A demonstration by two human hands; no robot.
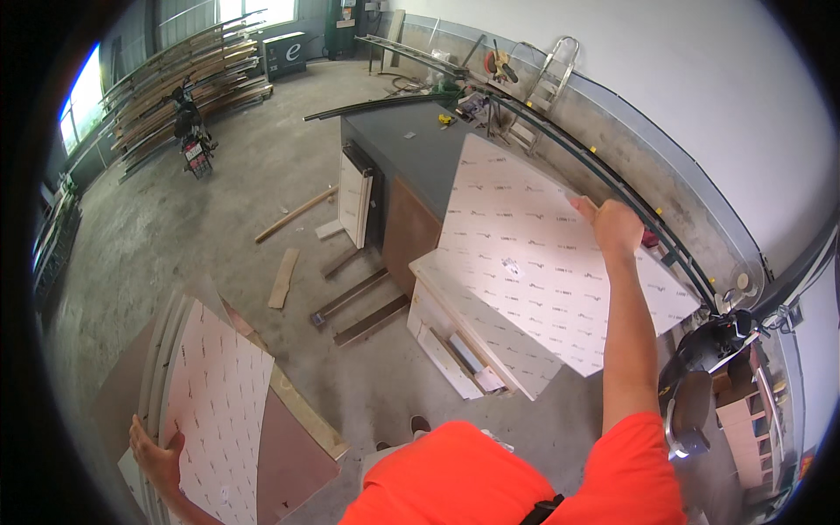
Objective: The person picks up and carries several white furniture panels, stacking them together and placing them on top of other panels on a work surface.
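Observation:
My right hand (615, 225) is raised and grips the far edge of a large white board (534, 254) with small printed marks, holding it tilted over a low stack of similar white panels (464, 346). My left hand (157, 459) holds the lower edge of another white printed board (219, 402) at the lower left, which leans against several upright sheets and a brown panel (293, 459). My orange sleeve and shirt fill the lower middle.
A grey-topped cabinet (420, 153) stands behind the stack, with a white door panel (354, 199) leaning on it. Wood strips (296, 214) lie on the concrete floor. A motorbike (192, 140) and racked timber are at far left; a ladder (547, 87) and metal rails line the right wall.

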